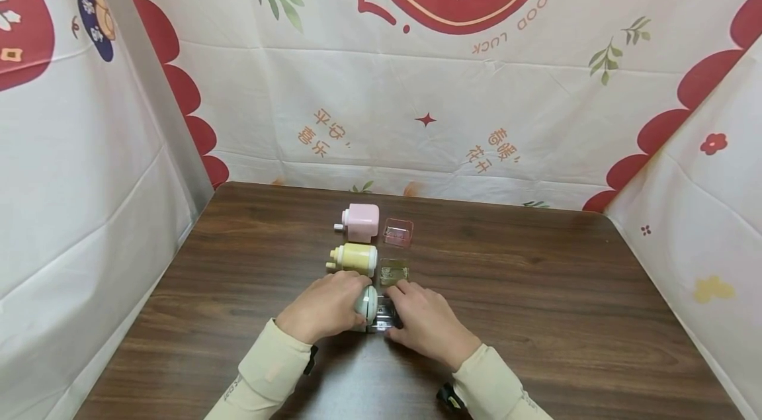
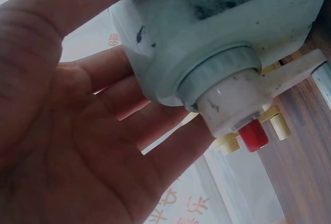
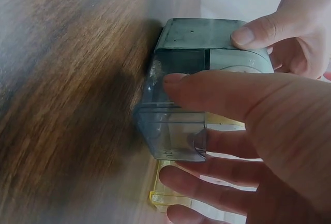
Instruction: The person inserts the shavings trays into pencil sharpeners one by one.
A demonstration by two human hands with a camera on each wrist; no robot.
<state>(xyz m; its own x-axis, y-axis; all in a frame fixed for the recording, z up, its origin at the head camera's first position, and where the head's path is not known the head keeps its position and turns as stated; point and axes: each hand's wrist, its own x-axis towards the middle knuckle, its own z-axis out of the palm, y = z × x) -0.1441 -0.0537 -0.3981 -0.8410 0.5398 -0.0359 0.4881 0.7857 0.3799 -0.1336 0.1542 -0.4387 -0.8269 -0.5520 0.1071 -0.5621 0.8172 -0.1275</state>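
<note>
My left hand (image 1: 326, 307) holds a pale green crank pencil sharpener (image 3: 199, 33), its thumb on one side and its fingers on the other. The left wrist view shows the sharpener's smudged body (image 2: 160, 63), its crank (image 2: 289, 75) and a red tip (image 2: 253, 135). Between thumb and fingers, my right hand (image 1: 430, 324) grips a clear dark shavings drawer (image 3: 173, 131). That drawer sits at the open side of the green sharpener, partly out; how deep it goes in is hard to tell.
Just beyond the hands lies a yellow sharpener (image 1: 355, 257) with a clear yellowish drawer (image 1: 394, 270) to its right. Farther back are a pink sharpener (image 1: 362, 221) and a clear pink drawer (image 1: 398, 232). Printed cloth (image 1: 381, 89) hangs behind the brown table (image 1: 536, 301).
</note>
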